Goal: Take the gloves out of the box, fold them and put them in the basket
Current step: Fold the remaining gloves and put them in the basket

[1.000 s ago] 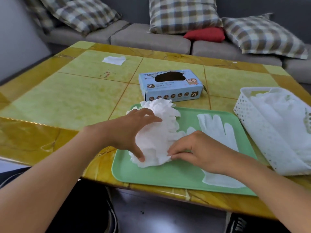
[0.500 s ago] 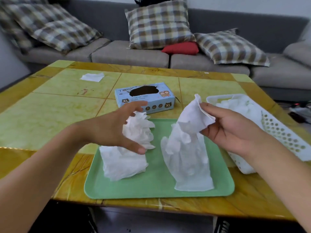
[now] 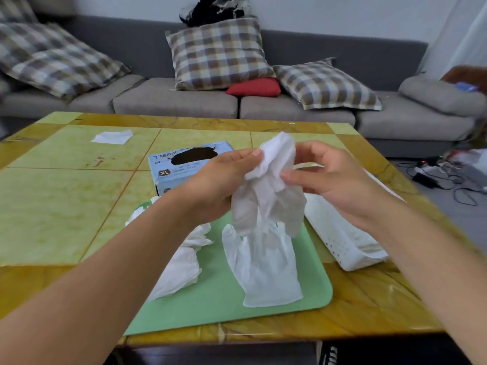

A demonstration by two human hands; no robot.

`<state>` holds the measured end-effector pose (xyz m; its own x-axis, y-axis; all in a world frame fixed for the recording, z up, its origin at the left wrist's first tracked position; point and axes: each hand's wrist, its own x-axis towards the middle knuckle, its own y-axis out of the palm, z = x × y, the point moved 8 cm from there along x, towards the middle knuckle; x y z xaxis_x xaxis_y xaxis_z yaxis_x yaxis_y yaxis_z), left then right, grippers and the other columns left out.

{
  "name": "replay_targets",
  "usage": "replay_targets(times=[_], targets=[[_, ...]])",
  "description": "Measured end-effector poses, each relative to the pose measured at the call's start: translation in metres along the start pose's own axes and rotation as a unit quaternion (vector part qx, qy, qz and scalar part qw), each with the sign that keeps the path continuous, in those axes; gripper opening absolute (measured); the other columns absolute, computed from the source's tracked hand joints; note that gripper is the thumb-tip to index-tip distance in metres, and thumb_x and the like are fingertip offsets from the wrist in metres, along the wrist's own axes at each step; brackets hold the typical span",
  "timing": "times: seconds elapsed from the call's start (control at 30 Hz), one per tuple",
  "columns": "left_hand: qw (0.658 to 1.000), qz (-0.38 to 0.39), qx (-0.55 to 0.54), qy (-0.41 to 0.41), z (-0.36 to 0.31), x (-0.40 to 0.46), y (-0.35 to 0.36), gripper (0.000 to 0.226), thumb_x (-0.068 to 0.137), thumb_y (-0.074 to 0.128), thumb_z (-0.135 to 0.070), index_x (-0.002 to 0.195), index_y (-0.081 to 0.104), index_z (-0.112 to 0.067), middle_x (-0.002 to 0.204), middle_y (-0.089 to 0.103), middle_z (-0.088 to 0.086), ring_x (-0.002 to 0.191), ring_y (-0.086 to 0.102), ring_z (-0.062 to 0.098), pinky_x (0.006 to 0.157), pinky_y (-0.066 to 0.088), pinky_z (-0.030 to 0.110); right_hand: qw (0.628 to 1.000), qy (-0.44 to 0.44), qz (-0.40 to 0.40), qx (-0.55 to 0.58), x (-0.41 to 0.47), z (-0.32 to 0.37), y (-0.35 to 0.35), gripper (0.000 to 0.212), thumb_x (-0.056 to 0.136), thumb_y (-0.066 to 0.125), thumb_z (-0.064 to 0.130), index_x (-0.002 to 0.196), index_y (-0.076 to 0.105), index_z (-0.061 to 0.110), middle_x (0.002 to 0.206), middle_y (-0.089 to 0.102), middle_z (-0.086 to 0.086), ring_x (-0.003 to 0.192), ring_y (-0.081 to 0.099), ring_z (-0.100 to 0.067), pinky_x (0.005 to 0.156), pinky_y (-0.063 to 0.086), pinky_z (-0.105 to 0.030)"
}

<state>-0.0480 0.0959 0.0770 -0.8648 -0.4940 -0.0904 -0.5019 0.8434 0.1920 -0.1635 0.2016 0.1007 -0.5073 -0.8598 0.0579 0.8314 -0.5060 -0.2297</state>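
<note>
A white glove hangs above the green tray, its cuff end touching the tray. My left hand pinches its upper left edge and my right hand pinches the upper right, both raised in front of me. A pile of white gloves lies on the tray's left side, partly hidden by my left forearm. The blue glove box stands behind my left hand. The white basket with gloves inside sits right of the tray, partly behind my right arm.
A white scrap lies at the far left of the yellow-green table. A grey sofa with checked cushions runs behind the table. Cables lie on the floor at the right.
My left hand left the glove pile and took hold of the hanging glove beside my right hand. The glove was lifted higher off the tray. The camera view tilted up.
</note>
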Motion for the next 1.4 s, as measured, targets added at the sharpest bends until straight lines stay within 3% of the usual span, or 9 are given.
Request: replay_targets(times=[0.1, 0.27, 0.4, 0.63, 0.73, 0.9, 1.07, 1.2, 1.4], targets=[[0.997, 0.026, -0.018, -0.073, 0.017, -0.003, 0.012, 0.04, 0.107, 0.042, -0.031, 0.121, 0.066, -0.002, 0.114, 0.073, 0.017, 0.093, 0.073, 0.027, 0.083, 0.061, 0.036, 0.992, 0.059, 0.07, 0.082, -0.002, -0.017, 0.028, 0.031, 0.087, 0.076, 0.016, 0.116, 0.071, 0.01, 0.111, 0.076, -0.008, 0.102, 0.074, -0.023, 0.086, 0.061, -0.034], [0.984, 0.117, 0.002, -0.133, 0.031, -0.016, 0.015, 0.081, 0.088, 0.039, -0.074, 0.123, 0.068, -0.007, 0.117, 0.073, 0.012, 0.108, 0.071, 0.028, 0.093, 0.056, 0.04, 0.987, 0.075, -0.051, 0.135, 0.006, -0.031, 0.021, 0.025, 0.086, 0.077, 0.014, 0.106, 0.073, 0.0, 0.099, 0.077, -0.016, 0.088, 0.076, -0.026, 0.07, 0.059, -0.031], [0.978, 0.065, 0.2, 0.01, 0.025, -0.017, -0.003, 0.031, 0.086, 0.079, -0.025, 0.114, 0.071, -0.013, 0.105, 0.077, 0.003, 0.096, 0.074, 0.019, 0.081, 0.058, 0.031, 0.988, 0.086, -0.073, 0.101, 0.004, -0.038, 0.022, 0.03, 0.081, 0.082, 0.026, 0.099, 0.076, 0.003, 0.095, 0.078, -0.014, 0.095, 0.075, -0.033, 0.087, 0.058, -0.046], [0.96, -0.077, 0.269, 0.003, 0.018, 0.0, -0.035, 0.038, 0.096, 0.062, -0.042, 0.074, 0.062, -0.01, 0.065, 0.062, -0.001, 0.059, 0.055, 0.015, 0.056, 0.044, 0.025, 0.984, 0.132, 0.046, 0.113, 0.01, -0.041, 0.026, 0.037, 0.078, 0.078, 0.017, 0.112, 0.074, 0.003, 0.104, 0.077, -0.014, 0.093, 0.076, -0.025, 0.079, 0.062, -0.033], [0.955, -0.105, 0.277, 0.009, 0.004, 0.018, -0.04, 0.039, 0.097, 0.064, -0.035, 0.089, 0.064, 0.004, 0.077, 0.062, 0.007, 0.068, 0.057, 0.019, 0.066, 0.048, 0.031, 0.991, 0.102, 0.007, 0.088, 0.033, -0.029, 0.02, 0.029, 0.087, 0.075, 0.01, 0.113, 0.073, -0.001, 0.107, 0.076, -0.019, 0.09, 0.074, -0.027, 0.077, 0.063, -0.036], [0.965, -0.075, 0.166, 0.19, -0.066, 0.015, -0.028, 0.017, 0.098, 0.062, -0.013, 0.11, 0.074, -0.008, 0.099, 0.078, 0.005, 0.089, 0.075, 0.021, 0.079, 0.062, 0.035, 0.99, -0.086, -0.05, 0.1, 0.051, 0.022, 0.001, 0.029, 0.085, 0.076, 0.004, 0.112, 0.07, -0.006, 0.11, 0.074, -0.021, 0.101, 0.073, -0.033, 0.089, 0.06, -0.04], [0.917, -0.004, 0.345, 0.198, -0.008, -0.003, -0.023, 0.008, 0.088, 0.074, -0.01, 0.095, 0.078, -0.012, 0.077, 0.075, -0.019, 0.066, 0.065, -0.007, 0.063, 0.047, 0.007, 0.985, -0.102, 0.029, -0.138, 0.022, -0.021, 0.02, 0.012, 0.078, 0.084, 0.005, 0.084, 0.077, 0.013, 0.074, 0.071, 0.007, 0.065, 0.061, -0.002, 0.065, 0.049, -0.017], [0.899, 0.063, 0.415, 0.121, 0.085, -0.016, -0.033, 0.017, 0.08, 0.081, -0.006, 0.092, 0.082, -0.019, 0.093, 0.077, -0.009, 0.084, 0.07, 0.003, 0.076, 0.057, 0.022, 0.92, -0.064, 0.132, -0.363, -0.012, -0.086, 0.045, 0.017, 0.079, 0.079, 0.008, 0.082, 0.079, 0.025, 0.081, 0.075, 0.011, 0.078, 0.067, -0.003, 0.077, 0.055, -0.03], [0.813, 0.037, 0.521, 0.258, 0.096, -0.04, -0.02, 0.023, 0.083, 0.069, -0.016, 0.099, 0.08, -0.029, 0.112, 0.068, -0.011, 0.103, 0.06, 0.004, 0.085, 0.053, 0.029, 0.816, -0.115, 0.169, -0.54, -0.039, -0.079, 0.056, 0.023, 0.086, 0.062, 0.012, 0.099, 0.071, 0.028, 0.104, 0.065, 0.014, 0.101, 0.057, -0.011, 0.083, 0.05, -0.036]])
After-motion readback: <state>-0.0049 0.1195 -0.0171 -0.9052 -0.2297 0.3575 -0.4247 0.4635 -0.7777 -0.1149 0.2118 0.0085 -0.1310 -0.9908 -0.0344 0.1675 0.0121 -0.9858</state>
